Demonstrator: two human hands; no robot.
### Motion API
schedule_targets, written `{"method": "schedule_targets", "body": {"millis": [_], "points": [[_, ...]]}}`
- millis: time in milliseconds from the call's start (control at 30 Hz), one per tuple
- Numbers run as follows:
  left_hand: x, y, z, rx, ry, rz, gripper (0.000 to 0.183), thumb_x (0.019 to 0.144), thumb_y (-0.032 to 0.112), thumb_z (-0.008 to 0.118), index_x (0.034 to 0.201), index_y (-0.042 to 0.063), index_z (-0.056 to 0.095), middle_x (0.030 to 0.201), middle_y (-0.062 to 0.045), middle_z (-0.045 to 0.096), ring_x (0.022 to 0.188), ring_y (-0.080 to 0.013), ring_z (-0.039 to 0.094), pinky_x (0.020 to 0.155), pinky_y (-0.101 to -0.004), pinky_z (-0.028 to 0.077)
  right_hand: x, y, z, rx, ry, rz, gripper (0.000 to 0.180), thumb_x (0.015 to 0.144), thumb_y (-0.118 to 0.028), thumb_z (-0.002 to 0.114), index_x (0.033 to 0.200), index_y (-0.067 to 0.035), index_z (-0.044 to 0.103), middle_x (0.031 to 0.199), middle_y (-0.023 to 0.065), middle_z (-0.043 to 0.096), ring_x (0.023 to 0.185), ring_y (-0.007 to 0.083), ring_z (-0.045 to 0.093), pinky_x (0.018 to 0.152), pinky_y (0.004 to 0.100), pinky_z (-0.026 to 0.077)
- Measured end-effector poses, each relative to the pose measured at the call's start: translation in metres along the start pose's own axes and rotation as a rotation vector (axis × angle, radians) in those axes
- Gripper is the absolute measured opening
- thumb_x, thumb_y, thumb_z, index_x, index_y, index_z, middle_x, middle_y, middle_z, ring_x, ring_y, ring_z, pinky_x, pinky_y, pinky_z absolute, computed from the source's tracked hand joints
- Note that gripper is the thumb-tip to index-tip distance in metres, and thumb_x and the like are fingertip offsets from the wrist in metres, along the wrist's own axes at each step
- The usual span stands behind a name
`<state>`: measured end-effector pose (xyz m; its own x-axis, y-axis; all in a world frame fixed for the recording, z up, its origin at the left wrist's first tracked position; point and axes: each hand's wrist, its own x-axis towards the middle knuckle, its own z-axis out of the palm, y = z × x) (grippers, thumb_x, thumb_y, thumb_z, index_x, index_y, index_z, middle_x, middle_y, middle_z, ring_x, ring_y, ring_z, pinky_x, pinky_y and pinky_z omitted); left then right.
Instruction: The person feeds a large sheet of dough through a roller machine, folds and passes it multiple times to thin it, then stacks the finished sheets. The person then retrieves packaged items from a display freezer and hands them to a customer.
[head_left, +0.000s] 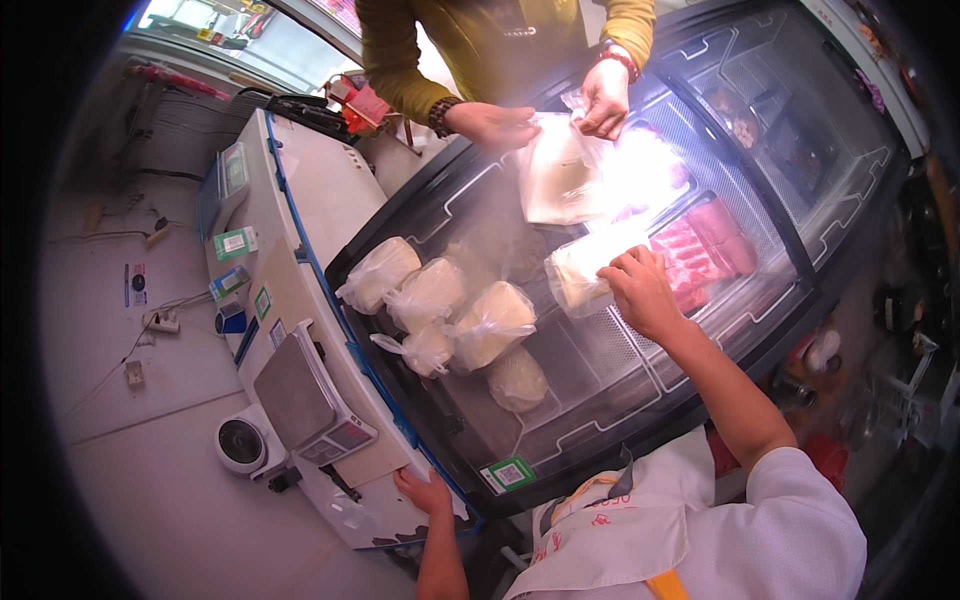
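My right hand (641, 289) is over the glass top of a display case, its fingers closed on the edge of a clear plastic bag (576, 279) with pale blocks inside. Low at the left, my left hand (426, 491) rests on the edge of a white counter and holds nothing. Across the case, a person in a yellow-green jacket holds another clear bag (559, 176) of pale contents with both hands. Several knotted bags of pale food (491, 322) lie to the left. Pink ribbed meat (694, 251) is right of my right hand, under bright glare.
The glass case (600, 450) has dark rims and wire racks. A flat-topped weighing scale (296, 390) and a round white device (241, 444) stand at the left. Green printed-code cards are on the case and counter. Another glass section with bowls or trays extends at upper right.
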<state>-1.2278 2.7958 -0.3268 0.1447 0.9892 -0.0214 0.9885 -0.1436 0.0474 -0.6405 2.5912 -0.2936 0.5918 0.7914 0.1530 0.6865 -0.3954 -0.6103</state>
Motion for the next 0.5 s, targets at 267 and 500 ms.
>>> {"method": "schedule_targets", "body": {"millis": [267, 500], "points": [[-0.019, 0.125, -0.056, -0.434, 0.146, 0.126, 0.040, 0.094, 0.004, 0.076, 0.131, -0.002, 0.062, 0.136, -0.020, 0.058, 0.125, -0.0371, 0.059, 0.106, -0.0460, 0.053, 0.044, -0.012, -0.045, 0.341, 0.447, 0.242, 0.035, 0.088, -0.016, 0.084, 0.119, -0.003, 0.075, 0.110, 0.0138, 0.076, 0.105, 0.0284, 0.070, 0.092, 0.0415, 0.055], [0.065, 0.414, -0.070, -1.144, -0.219, 0.491, 0.031, 0.097, 0.016, 0.079, 0.123, 0.001, 0.070, 0.120, -0.009, 0.069, 0.114, -0.0209, 0.066, 0.095, -0.0336, 0.055, 0.134, 0.000, -0.034, 0.563, 0.543, 0.297, 0.055, 0.083, -0.034, 0.093, 0.119, 0.002, 0.073, 0.101, 0.0120, 0.076, 0.088, 0.0253, 0.070, 0.086, 0.0400, 0.057]]}}
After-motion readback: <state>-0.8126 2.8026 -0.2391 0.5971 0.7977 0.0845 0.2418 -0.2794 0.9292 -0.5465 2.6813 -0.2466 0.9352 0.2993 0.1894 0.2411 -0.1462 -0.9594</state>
